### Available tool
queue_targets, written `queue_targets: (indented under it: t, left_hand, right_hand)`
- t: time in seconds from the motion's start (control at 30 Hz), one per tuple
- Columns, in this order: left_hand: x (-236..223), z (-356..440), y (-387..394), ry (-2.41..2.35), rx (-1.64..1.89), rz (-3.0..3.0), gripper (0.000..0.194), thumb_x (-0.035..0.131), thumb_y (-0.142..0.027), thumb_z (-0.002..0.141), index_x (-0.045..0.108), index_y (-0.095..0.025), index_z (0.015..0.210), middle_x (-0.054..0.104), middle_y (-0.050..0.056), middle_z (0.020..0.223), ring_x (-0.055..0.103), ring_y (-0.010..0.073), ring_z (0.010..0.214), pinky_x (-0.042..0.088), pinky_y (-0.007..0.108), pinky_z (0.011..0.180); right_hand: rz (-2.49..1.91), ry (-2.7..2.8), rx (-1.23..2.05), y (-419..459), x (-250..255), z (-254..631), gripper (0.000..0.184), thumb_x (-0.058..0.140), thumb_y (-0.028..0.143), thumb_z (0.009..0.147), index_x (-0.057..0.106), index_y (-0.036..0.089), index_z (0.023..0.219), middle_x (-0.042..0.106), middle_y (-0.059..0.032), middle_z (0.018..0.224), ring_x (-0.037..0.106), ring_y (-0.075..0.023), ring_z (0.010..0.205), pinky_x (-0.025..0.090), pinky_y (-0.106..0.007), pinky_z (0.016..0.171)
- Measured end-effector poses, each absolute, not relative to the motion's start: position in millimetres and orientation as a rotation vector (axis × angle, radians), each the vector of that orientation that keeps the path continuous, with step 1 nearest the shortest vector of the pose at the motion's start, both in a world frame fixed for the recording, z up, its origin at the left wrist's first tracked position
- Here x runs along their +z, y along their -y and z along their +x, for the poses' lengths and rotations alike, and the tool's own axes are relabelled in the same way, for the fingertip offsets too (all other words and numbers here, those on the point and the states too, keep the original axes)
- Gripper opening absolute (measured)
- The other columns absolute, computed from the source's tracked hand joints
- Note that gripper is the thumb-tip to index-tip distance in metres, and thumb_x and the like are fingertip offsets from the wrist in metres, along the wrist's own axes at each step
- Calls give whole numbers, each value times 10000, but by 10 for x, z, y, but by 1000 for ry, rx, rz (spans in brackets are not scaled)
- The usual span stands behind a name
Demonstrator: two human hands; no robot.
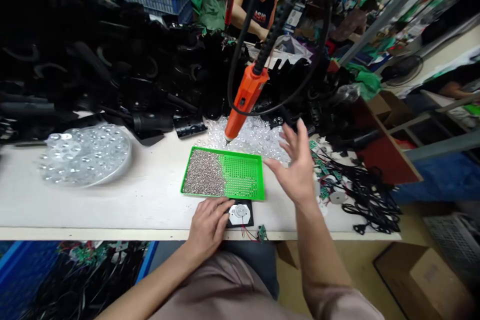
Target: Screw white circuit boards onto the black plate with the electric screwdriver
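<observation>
My left hand (208,222) rests at the table's front edge, fingers together and holding the left side of a black square part (247,221). On that part sits a white plate with a round centre (240,212); thin red and dark wires run from it to a small green circuit board (262,233). My right hand (296,170) is raised right of the green tray (260,190), fingers spread and holding nothing. Small metal screws (204,172) heap the tray's left half; others sit in its holes. An orange electric screwdriver (245,100) hangs above, its tip near the tray's back edge.
Clear plastic lenses (258,135) lie behind the tray, and more fill a round dish (129,157) at left. Black housings (131,75) pile along the back. Black cables (367,200) and circuit boards lie at right. A co-worker (258,5) sits across the table.
</observation>
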State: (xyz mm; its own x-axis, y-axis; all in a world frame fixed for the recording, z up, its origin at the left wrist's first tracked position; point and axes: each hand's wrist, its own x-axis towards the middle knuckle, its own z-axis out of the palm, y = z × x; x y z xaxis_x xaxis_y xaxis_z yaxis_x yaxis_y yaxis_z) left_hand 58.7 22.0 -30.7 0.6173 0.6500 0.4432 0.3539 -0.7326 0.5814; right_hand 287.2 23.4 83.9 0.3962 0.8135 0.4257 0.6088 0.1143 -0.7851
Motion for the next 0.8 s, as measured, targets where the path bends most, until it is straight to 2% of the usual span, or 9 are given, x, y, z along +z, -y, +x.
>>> queue_targets:
  t: [0.03, 0.1, 0.17, 0.23, 0.33, 0.43, 0.57, 0.67, 0.8]
  left_hand:
    - [-279, 655, -228, -787, 891, 2388, 300, 422, -284, 972, 609, -231, 1200, 671, 78, 1092, 590, 211, 1006, 459, 364, 861]
    - [-234, 784, -223, -774, 855, 2401, 317, 482, -381, 950, 623, -214, 1179, 674, 87, 1082, 586, 234, 1005, 458, 385, 854]
    - [-205, 877, -192, -812, 840, 2429, 361, 554, -439, 904, 633, -193, 1155, 675, 99, 1080, 575, 257, 1007, 451, 405, 849]
    - [-183, 926, -149, -863, 823, 2455, 344, 590, -414, 880, 642, -188, 1134, 675, 99, 1083, 566, 266, 1015, 441, 413, 850]
    - [-161, 945, -99, -915, 770, 2486, 269, 573, -310, 882, 654, -202, 1114, 672, 87, 1082, 558, 260, 1027, 425, 410, 859]
    - [-172, 939, -88, -946, 702, 2537, 275, 559, -280, 890, 650, -202, 1138, 673, 87, 1033, 559, 255, 992, 416, 400, 820]
    - [-263, 919, -102, -916, 696, 2599, 282, 538, -296, 922, 641, -191, 1162, 681, 80, 957, 564, 238, 908, 403, 372, 745]
    - [-344, 909, -98, -895, 782, 2559, 269, 516, -307, 942, 647, -191, 1147, 681, 77, 962, 566, 228, 931, 411, 364, 773]
    - [-401, 909, -80, -902, 858, 2487, 268, 526, -309, 945, 637, -185, 1154, 680, 68, 949, 573, 219, 952, 414, 354, 798]
  right_hand:
    - [-1507, 1277, 225, -434, 877, 2790, 1071, 749, 475, 714, 60, 303, 1515, 359, -115, 1517, 402, -307, 1358, 407, -541, 1065]
    - [-1362, 1252, 276, -812, 886, 2562, 1114, 755, 507, 686, 39, 279, 1508, 375, -133, 1497, 440, -294, 1329, 430, -515, 1049]
    - [-1274, 1214, 356, -1069, 845, 2345, 980, 710, 496, 733, 128, 263, 1486, 538, -116, 1337, 571, -253, 1175, 490, -473, 983]
    - [-1240, 1162, 418, -1139, 817, 2241, 783, 665, 452, 778, 272, 254, 1426, 640, -69, 1130, 642, -214, 986, 534, -437, 899]
    - [-1268, 1113, 508, -921, 853, 2376, 514, 653, 365, 783, 491, 226, 1251, 664, -23, 909, 649, -178, 775, 559, -389, 763]
    - [-1283, 1115, 664, -522, 900, 2688, 398, 663, 325, 777, 568, 214, 1147, 648, 2, 797, 623, -148, 657, 544, -342, 657]
    - [-1169, 909, 725, -85, 767, 2902, 444, 639, 364, 808, 511, 250, 1218, 542, 76, 623, 529, -102, 509, 505, -286, 553]
    - [-1036, 788, 686, 50, 515, 2861, 491, 634, 531, 782, 520, 256, 1172, 452, 103, 531, 410, -85, 393, 431, -250, 433]
    - [-945, 788, 657, 26, 186, 2754, 651, 632, 727, 672, 520, 270, 1122, 452, 101, 494, 382, -106, 358, 376, -247, 373]
